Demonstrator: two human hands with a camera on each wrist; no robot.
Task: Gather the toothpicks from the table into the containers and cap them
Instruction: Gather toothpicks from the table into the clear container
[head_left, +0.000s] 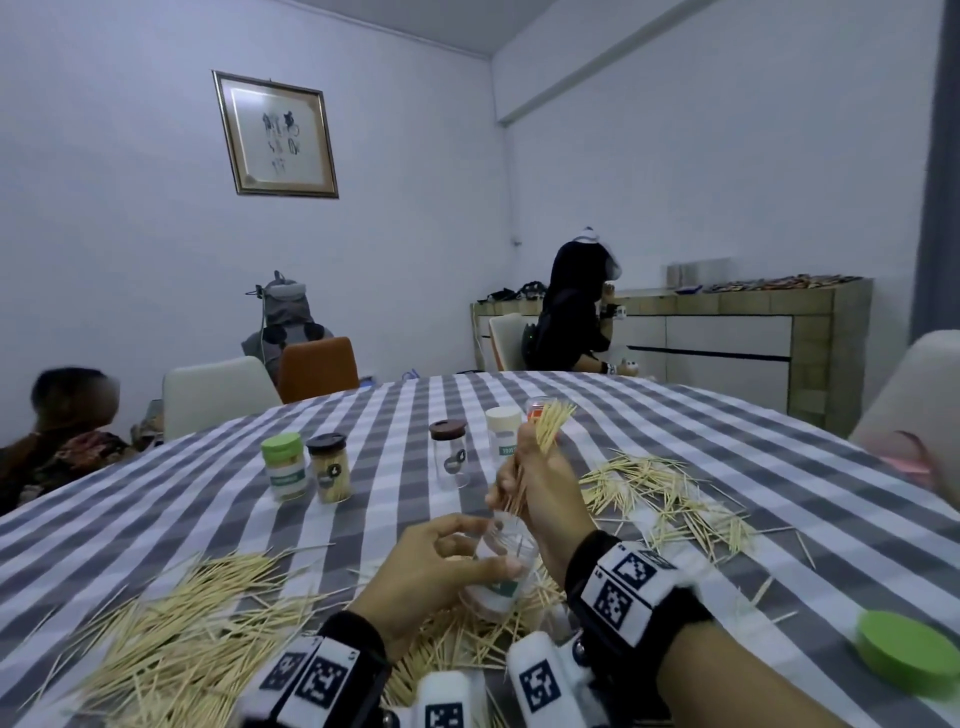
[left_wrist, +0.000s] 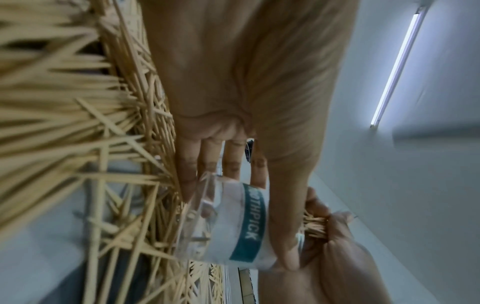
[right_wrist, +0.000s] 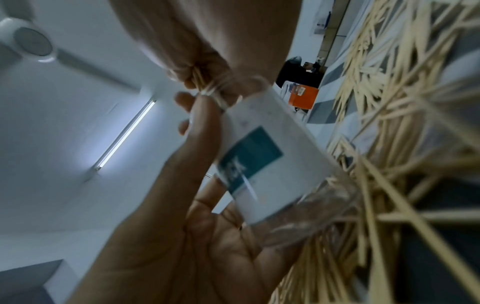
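Head view: open clear container (head_left: 501, 571) tilting on worktop (head_left: 675, 441) amid loose toothpicks (head_left: 171, 639), left hand (head_left: 431, 577) fingers curling round it. Right hand (head_left: 540, 493) pinching toothpick bundle (head_left: 540, 447) directly above container mouth. Four capped jars (head_left: 327, 467) standing beyond container; green lid (head_left: 906, 652) lying right of it.

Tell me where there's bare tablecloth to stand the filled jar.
Bare cloth lies left of the green-lidded jar, and between the clear jar and the near toothpick pile. It is crowded around both hands and in the right scatter.
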